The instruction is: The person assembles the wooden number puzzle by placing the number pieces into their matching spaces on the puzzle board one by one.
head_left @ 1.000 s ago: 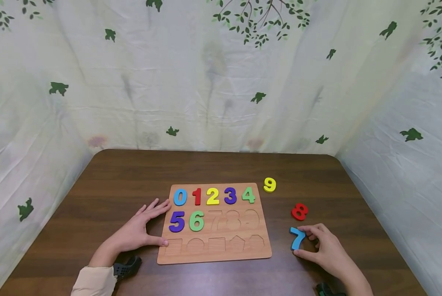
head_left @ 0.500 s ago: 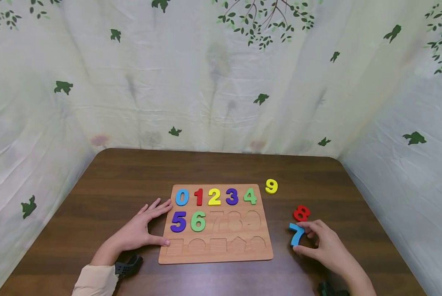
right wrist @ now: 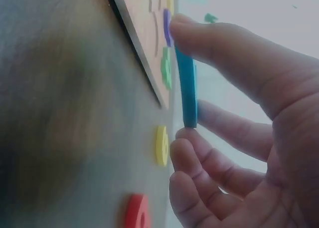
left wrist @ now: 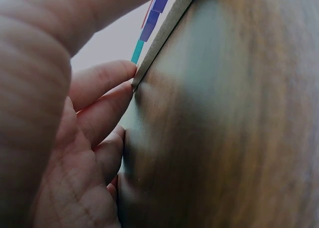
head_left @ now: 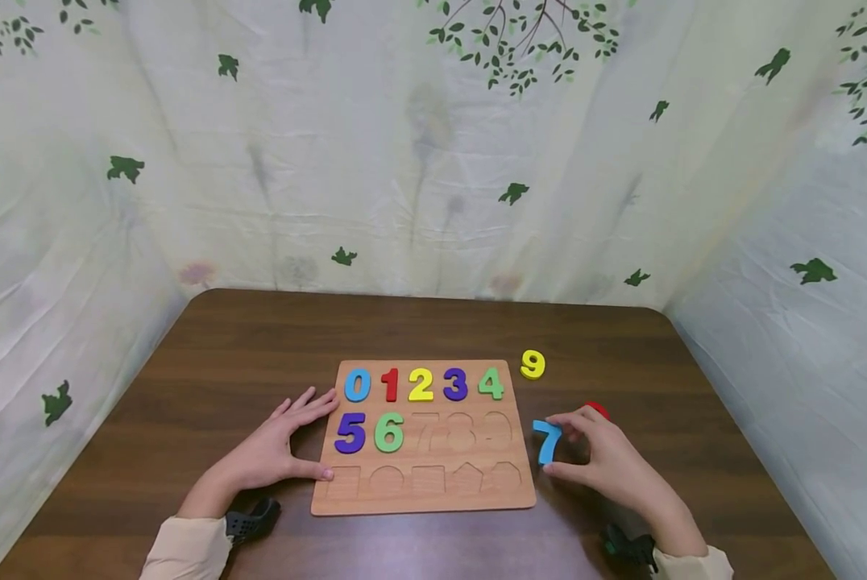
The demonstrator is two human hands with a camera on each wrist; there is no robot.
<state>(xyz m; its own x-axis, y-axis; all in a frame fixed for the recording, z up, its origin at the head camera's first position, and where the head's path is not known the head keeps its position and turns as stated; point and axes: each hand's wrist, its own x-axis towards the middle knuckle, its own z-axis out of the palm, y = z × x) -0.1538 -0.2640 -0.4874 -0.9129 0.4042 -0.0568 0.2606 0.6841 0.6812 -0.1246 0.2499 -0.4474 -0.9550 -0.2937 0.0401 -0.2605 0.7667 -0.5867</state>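
Note:
A wooden number board (head_left: 433, 487) lies on the table, with the numbers 0 to 6 in its upper two rows. My left hand (head_left: 270, 459) rests at the board's left edge, fingers stretched along it and the thumb on its lower left part. Just right of the board, my right hand (head_left: 607, 459) pinches the blue number 7 (head_left: 547, 441) between thumb and fingers. The right wrist view shows this blue 7 (right wrist: 188, 91) held above the table. Behind the right hand, the red number 8 (head_left: 599, 409) is mostly hidden.
A yellow number 9 (head_left: 532, 365) lies beyond the board's upper right corner. Outlined recesses show in the second and third rows of the board. A dark wooden table (head_left: 259, 346) stands against a pale curtain (head_left: 375, 161) with leaf prints.
My right hand has lifted the blue 7 and carried it left toward the board, now covering most of the red 8. The left hand stays in place.

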